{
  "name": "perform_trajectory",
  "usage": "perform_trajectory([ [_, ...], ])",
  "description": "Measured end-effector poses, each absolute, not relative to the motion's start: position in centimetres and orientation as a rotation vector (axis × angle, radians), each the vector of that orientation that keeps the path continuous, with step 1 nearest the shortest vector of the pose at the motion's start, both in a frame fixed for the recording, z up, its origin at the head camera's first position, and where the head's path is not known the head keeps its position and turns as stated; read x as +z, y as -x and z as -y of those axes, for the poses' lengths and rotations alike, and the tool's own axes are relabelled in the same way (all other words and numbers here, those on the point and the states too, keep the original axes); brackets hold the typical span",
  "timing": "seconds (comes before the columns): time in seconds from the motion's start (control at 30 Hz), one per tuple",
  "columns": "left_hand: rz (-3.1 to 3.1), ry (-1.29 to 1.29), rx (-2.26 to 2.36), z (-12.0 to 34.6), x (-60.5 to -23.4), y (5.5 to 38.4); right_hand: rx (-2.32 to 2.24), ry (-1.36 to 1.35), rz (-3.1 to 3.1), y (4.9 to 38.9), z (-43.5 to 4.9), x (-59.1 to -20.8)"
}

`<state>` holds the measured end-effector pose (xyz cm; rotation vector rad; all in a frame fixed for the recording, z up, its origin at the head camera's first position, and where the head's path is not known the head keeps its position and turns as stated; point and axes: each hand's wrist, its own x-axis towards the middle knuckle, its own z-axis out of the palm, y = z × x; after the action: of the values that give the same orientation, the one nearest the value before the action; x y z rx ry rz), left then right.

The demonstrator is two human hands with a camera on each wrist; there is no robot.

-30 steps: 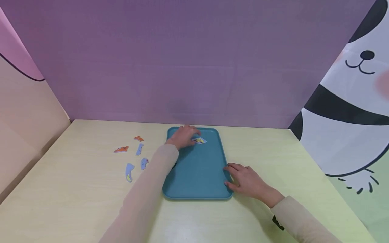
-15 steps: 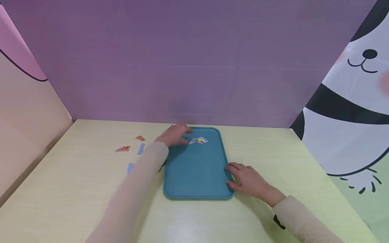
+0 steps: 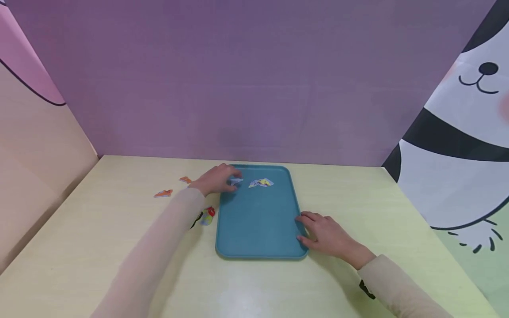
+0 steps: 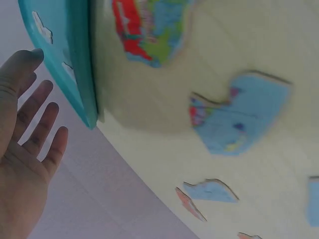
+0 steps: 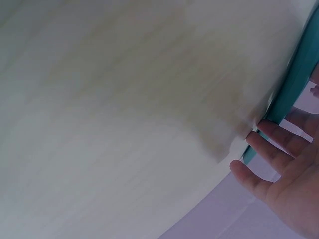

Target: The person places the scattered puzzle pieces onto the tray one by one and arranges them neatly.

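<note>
My left hand hovers over the far left rim of a teal tray, fingers and thumb spread apart. A small pale puzzle piece lies on the tray between its fingertips and thumb. Beside that, a cluster of pale blue and yellow puzzle pieces sits near the tray's far end. The left wrist view shows the fingers loosely extended past the tray's edge. My right hand rests at the tray's right rim, fingertips and thumb touching it. From the right wrist, its fingers look nearly straight along the tray's side.
Left of the tray, a red and green printed puzzle piece lies on the pale wooden table. Two orange pieces lie farther left. A light blue piece shows in the left wrist view. A purple backdrop stands behind.
My left hand has moved left, away from the cluster, uncovering more of the pieces on the tray. Its sleeve now covers several loose pieces. The right hand stays at the rim.
</note>
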<state>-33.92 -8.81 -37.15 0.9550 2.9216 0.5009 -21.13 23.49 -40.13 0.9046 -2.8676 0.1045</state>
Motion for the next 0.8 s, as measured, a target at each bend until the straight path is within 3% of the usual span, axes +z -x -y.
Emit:
perform_trajectory([
  [0.8, -2.966, -1.151, 0.401, 12.8, -38.2, 30.8, 0.128, -0.894, 2.870, 21.2, -23.4, -40.3],
])
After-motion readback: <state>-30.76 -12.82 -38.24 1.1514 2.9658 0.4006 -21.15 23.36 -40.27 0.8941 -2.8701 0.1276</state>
